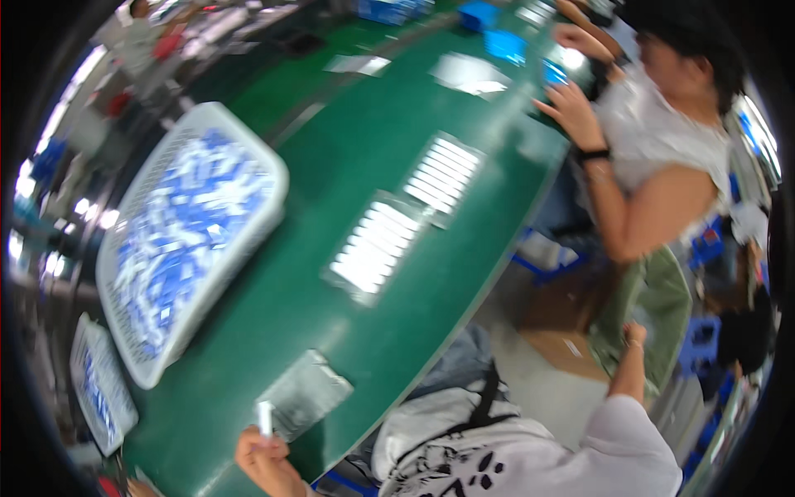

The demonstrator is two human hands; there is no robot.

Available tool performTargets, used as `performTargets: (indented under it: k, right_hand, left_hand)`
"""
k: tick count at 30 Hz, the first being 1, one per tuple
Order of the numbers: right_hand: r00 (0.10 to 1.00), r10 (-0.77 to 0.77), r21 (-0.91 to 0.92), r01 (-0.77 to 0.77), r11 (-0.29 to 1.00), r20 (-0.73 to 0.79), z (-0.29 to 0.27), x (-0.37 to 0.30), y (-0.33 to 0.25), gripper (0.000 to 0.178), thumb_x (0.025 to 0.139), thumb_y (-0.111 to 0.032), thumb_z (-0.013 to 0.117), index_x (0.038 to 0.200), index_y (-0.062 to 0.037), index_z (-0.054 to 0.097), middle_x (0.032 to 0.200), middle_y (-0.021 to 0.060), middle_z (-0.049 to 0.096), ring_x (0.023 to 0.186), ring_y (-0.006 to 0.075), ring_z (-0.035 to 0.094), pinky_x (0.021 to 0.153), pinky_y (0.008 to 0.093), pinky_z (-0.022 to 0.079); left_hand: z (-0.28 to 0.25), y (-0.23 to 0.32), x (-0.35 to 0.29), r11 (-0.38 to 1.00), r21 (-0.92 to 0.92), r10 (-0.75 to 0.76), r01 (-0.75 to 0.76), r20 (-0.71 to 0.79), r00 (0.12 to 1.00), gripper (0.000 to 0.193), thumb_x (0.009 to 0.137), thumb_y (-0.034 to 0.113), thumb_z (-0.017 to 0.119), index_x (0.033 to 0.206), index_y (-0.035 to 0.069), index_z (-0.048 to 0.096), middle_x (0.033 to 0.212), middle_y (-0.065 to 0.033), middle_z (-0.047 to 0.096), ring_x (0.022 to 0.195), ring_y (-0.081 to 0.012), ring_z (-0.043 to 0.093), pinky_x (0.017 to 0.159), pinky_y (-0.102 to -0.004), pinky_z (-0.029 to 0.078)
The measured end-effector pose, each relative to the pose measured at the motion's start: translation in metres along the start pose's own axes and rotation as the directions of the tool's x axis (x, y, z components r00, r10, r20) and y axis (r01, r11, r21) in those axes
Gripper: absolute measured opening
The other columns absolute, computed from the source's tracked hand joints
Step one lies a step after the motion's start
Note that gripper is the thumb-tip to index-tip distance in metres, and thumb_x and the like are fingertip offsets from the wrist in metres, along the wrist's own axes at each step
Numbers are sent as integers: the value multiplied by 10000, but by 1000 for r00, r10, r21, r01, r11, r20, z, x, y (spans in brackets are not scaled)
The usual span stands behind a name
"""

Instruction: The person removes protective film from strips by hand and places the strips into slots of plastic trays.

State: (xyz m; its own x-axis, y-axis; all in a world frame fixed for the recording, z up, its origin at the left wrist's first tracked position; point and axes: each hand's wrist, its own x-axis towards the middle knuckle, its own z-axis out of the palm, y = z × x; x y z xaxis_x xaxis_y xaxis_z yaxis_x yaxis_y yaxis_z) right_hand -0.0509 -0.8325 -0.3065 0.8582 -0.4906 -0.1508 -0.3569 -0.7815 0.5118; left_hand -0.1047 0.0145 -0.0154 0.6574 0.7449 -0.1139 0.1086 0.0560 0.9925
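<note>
My left hand (267, 460) is at the near left of the green table, its fingers pinched on a small white stick-shaped piece (265, 418). The piece stands up from the fingertips, over the edge of a clear plastic bag (308, 396) that lies flat on the table. Out to the right, away from the table, my right hand (634, 335) is closed in front of a green cloth sack (662, 306). Whether it grips the cloth or something small is not visible. Two clear bags with rows of white pieces, a nearer bag (375, 248) and a farther bag (445, 176), lie mid-table.
A large white basket (277, 178) full of blue and white pieces stands along the table's left side. A smaller basket (124, 406) is below it. A co-worker (662, 141) sits at the far right, hands over blue items. A cardboard box (563, 331) stands beside the sack.
</note>
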Motion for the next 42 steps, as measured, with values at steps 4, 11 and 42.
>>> performTargets:
  k: [4, 11, 42]
  right_hand:
    - [883, 138, 140, -223, 965, 449, -70, -19, -82, 200, 848, -139, 582, 997, -51, 684, 1004, 158, 671, 928, 308, 640, 825, 392, 507]
    - [986, 136, 498, -168, 851, 99, -261, 73, -288, 225, 834, -183, 610, 994, -42, 684, 1010, 143, 673, 923, 291, 638, 828, 378, 500]
    - [783, 398, 862, 333, 382, -479, -238, -30, -146, 364, 768, -273, 723, 984, 12, 656, 971, 79, 659, 859, 213, 587, 835, 346, 452]
  left_hand:
    - [11, 21, -28, 995, -61, 77, -83, -102, 992, 123, 857, 14, 459, 753, 18, 523, 627, -26, 431, 519, -106, 391, 492, -229, 325]
    - [-19, 2, -4, 996, -82, -23, 20, -41, 999, 157, 896, 67, 490, 747, 47, 537, 613, 5, 454, 526, -79, 396, 495, -219, 310]
    - [-16, 3, 10, 998, 14, 65, -64, -151, 986, 169, 908, 140, 603, 819, 6, 654, 593, 75, 454, 542, -2, 317, 471, -191, 224]
